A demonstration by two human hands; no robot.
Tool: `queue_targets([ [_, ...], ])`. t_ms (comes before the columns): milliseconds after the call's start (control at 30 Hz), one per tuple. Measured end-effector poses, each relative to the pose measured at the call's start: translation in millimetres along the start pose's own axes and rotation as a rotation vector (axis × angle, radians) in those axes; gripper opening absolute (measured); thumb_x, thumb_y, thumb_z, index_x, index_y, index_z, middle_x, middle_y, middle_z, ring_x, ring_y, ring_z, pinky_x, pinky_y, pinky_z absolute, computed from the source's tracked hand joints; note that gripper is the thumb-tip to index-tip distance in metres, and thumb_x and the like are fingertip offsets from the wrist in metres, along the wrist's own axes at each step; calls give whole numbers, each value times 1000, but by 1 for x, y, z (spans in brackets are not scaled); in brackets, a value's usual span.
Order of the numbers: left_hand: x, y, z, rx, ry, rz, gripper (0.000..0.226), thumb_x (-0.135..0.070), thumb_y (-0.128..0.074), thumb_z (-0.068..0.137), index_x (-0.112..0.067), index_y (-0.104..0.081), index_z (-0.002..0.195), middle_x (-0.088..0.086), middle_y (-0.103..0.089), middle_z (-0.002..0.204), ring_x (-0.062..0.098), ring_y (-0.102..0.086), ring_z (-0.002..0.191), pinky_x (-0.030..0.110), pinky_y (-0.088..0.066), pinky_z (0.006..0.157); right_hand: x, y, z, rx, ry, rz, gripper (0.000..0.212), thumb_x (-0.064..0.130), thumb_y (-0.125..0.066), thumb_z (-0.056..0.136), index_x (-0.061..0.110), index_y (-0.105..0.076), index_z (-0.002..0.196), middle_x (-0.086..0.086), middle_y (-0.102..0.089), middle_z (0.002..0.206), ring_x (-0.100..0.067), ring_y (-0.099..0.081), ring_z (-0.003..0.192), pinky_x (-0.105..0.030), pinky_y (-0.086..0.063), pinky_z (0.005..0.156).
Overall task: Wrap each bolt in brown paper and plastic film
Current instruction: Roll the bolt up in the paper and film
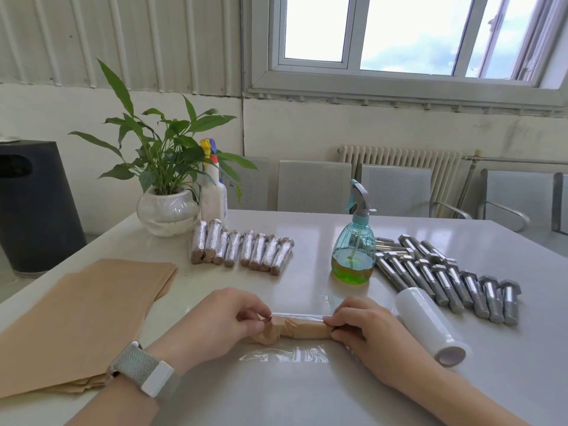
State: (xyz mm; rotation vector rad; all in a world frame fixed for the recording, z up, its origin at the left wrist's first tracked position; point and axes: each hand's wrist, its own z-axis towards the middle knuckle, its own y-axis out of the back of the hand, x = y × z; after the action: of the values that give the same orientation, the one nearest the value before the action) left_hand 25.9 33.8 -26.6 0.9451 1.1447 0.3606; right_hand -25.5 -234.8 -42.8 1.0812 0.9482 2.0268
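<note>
— What is at the centre of the bench?

— A bolt rolled in brown paper, lying crosswise at the near middle on a sheet of clear film. The paper is creased and bunched at its left end; a fold of film lies along its far side.

— And the hands?

— The left hand, a watch on its wrist, has its fingers curled, pinching the crumpled left end. The right hand grips the right end, fingers bent round it.

— Where is the rest of the work?

— A row of finished bundles, brown paper under shiny film, lies at the far middle. Bare steel bolts with hexagonal heads lie side by side at the right, a few more heaped behind them. The roll of film rests just right of the right hand. A stack of brown paper sheets lies at the near left.

— Anything else?

— A green-tinted spray bottle stands between bundles and bolts; a potted plant and a white spray bottle stand at the far left.
</note>
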Motion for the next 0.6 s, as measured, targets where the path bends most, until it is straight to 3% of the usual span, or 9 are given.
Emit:
queue_targets([
  [133,-3,-6,-1,-39,40,50,10,-29,-70,87,-39,-69,90,-17,-68,83,-2,-61,77,15,-46,69,1,0,0,2,-2,-2,13,14,-71,88,21,-76,98,17,-59,91,-4,-56,91,-6,-37,79],
  [267,-7,-12,-1,-119,8,190,9,-38,-67,88,-42,-61,83,-15,-49,94,1,-49,83,20,-34,73,2,0,0,3,3,-8,12,15,-70,89,20,-76,99,17,-58,91,-4,-55,90,-7,-36,78],
  [433,-8,-14,-6,-244,-82,320,19,-39,-67,85,-34,-56,70,-16,-57,85,2,-52,82,23,-32,76,4,0,-1,-14,-5,-8,12,14,-70,89,18,-76,99,13,-59,90,-2,-53,86,-6,-35,76],
  [600,-12,-13,-4,-146,-163,335,13,-35,-60,82,-33,-53,72,-15,-54,87,-3,-48,73,20,-31,84,5,0,0,-16,0,-5,12,15,-69,90,17,-76,99,13,-57,90,-2,-52,87,-5,-33,75],
])
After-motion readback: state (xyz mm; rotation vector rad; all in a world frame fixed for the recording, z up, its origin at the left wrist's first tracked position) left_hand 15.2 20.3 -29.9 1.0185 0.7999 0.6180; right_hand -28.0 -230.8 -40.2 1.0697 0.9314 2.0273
